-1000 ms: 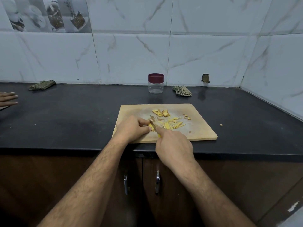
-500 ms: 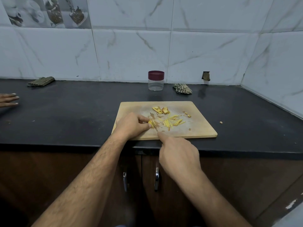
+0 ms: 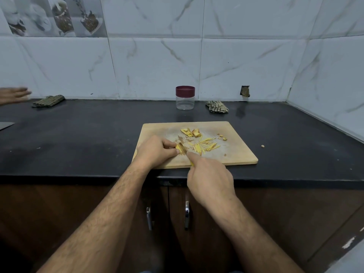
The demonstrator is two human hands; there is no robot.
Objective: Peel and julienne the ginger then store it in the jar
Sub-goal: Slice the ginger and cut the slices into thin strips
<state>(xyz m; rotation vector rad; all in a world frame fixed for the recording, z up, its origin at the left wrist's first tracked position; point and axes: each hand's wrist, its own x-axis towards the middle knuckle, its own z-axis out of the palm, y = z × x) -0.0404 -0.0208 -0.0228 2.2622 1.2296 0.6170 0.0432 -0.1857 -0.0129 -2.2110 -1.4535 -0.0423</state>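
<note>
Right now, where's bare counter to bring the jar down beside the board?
Bare countertop lies left of the cutting board, and between the board and the jar. The right side holds one stray ginger bit. The board's middle is crowded with ginger strips.

black counter (image 3: 78,138) | cutting board (image 3: 236,154) | jar (image 3: 185,98) | two cloths (image 3: 48,100) (image 3: 217,106)

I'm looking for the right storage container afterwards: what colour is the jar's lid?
Dark red, maroon. The lid sits on the clear jar, plainest in the head view.
</note>
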